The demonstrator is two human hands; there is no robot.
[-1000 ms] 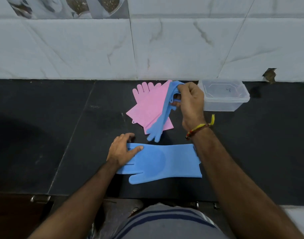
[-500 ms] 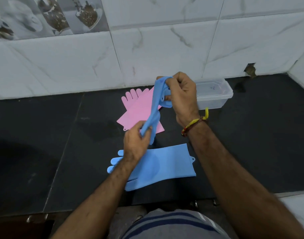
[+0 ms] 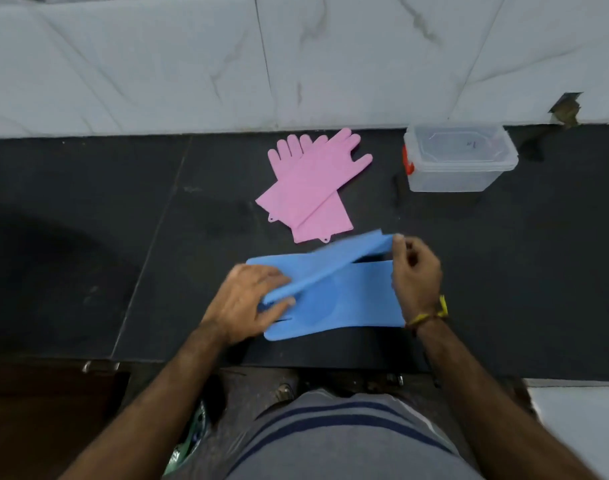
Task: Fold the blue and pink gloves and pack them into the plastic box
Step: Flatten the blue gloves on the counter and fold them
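One blue glove (image 3: 358,299) lies flat on the black counter near its front edge, cuff to the right. A second blue glove (image 3: 341,263) is stretched just above it, blurred. My left hand (image 3: 251,303) grips the finger end of that second glove and my right hand (image 3: 415,271) pinches its cuff end. Two pink gloves (image 3: 310,188) lie crossed on the counter behind, fingers toward the wall. The clear plastic box (image 3: 460,168) stands open at the back right, with nothing visible inside.
A white marble-tiled wall (image 3: 296,64) runs along the back of the black counter (image 3: 88,237). A red clip shows on the box's left side. A chipped hole in the wall is right of the box. My grey striped clothing fills the bottom.
The second blue glove has come down from the air over the pink gloves to just above the flat blue glove. Both hands have moved nearer to me, still holding its ends.
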